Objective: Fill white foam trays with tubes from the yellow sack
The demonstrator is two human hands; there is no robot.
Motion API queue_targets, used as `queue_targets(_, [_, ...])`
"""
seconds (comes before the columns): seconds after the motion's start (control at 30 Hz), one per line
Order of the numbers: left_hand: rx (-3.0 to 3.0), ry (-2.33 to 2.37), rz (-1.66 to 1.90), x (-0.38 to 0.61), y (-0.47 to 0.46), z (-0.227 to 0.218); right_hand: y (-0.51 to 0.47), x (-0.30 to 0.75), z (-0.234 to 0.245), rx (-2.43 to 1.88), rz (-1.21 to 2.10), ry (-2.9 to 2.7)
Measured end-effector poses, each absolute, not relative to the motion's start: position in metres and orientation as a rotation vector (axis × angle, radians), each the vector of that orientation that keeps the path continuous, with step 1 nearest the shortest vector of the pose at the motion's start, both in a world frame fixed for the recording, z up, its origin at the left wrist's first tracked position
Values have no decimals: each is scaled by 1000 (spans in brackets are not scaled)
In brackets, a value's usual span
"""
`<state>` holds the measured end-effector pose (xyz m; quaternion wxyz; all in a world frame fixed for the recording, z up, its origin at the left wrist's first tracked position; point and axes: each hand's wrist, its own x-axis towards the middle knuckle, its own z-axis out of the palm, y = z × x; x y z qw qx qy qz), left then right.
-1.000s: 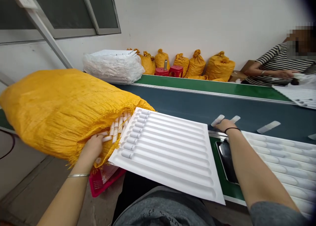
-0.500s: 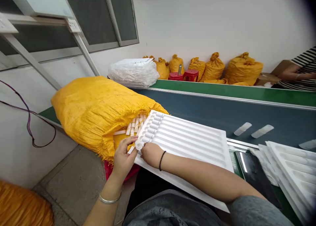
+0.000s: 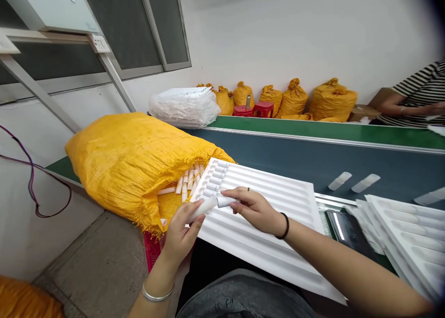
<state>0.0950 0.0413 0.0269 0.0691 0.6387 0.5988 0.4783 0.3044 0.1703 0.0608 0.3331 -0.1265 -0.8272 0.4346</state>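
Observation:
A white grooved tray [image 3: 274, 225] lies across my lap and the belt's edge, with several white tubes [image 3: 216, 176] seated at its far left end. My left hand [image 3: 181, 234] pinches one white tube [image 3: 205, 207] just above the tray's left edge. My right hand [image 3: 253, 209] pinches a second white tube [image 3: 225, 201] end to end with it. Left of the tray lies an open yellow woven sack [image 3: 132, 162], with several more loose tubes [image 3: 184, 183] showing at its mouth.
A dark conveyor belt [image 3: 295, 158] carries three white pieces [image 3: 365, 182]. More white trays [image 3: 406, 234] are stacked at right beside a black panel [image 3: 347, 230]. A bag of white stock [image 3: 184, 107], tied yellow sacks [image 3: 330, 102] and red stools [image 3: 255, 109] line the far wall. A person in stripes [image 3: 417, 100] works there.
My right hand came back from the belt to the tray's left end. My left hand left the sack's mouth holding a tube, and both hands now pinch tubes above the tray.

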Motion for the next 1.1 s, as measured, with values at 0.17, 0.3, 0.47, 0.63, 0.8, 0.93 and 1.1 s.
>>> queue_targets(0.17, [2094,1650,1262,113,44,46,170,330,76,-83,863,-2327])
queue_targets(0.3, [2087,1628,1243,121,42,54,169,341,81,-148,845,-2425])
queue_targets(0.47, [2314,1590,1210,130,42,58,168,347,78,-427,1108,-2389])
queue_targets(0.63, [2602,1580,1123,138,48,59,164,346,69,-644,1749,-2060])
queue_targets(0.8, [2582,1597,1071,143,51,57,164,349,63,-623,1624,-2137])
queue_targets(0.93, [2352,1671,1085,145,51,58,166,355,66,-379,930,-2350])
queue_targets(1.1, [2254,1596,1066,151,51,55,160,364,71,-247,720,-2403])
